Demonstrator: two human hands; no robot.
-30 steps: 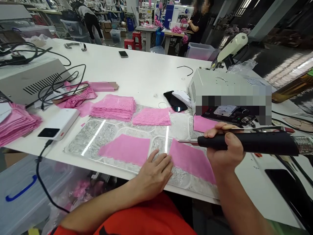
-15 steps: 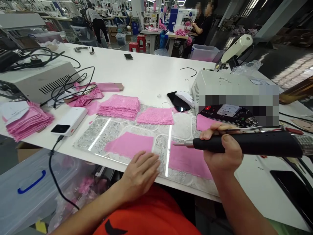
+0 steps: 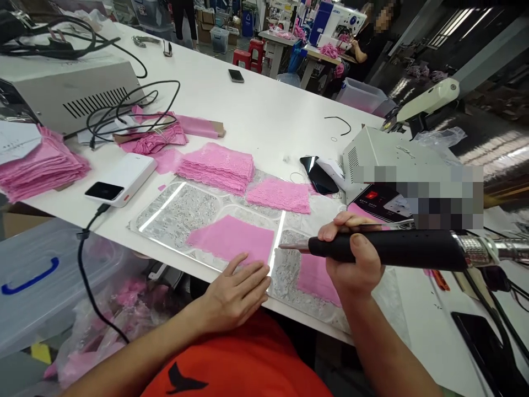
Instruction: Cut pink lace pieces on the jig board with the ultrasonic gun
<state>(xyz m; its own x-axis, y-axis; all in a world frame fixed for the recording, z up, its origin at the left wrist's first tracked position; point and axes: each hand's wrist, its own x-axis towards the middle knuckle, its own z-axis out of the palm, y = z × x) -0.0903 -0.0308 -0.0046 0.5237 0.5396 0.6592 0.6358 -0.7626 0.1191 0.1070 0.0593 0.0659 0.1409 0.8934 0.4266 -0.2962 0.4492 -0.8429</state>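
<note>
My left hand lies flat with fingers spread at the near edge of a glass plate, its fingertips on a pink fabric piece. My right hand is wrapped round the black handle of a hot cutting tool, whose thin metal tip points left just above the plate. A second pink piece lies under that hand. Behind them sit a stack of pink lace and a single lace piece.
A grey power unit stands at the right, another grey box with cables at the left. A white power bank, a phone and a pink pile lie on the white table. People work at sewing tables behind.
My left hand slid left from the gap between the two pieces onto the left pink piece. The tool stayed over the right piece; the view shifted right and down.
</note>
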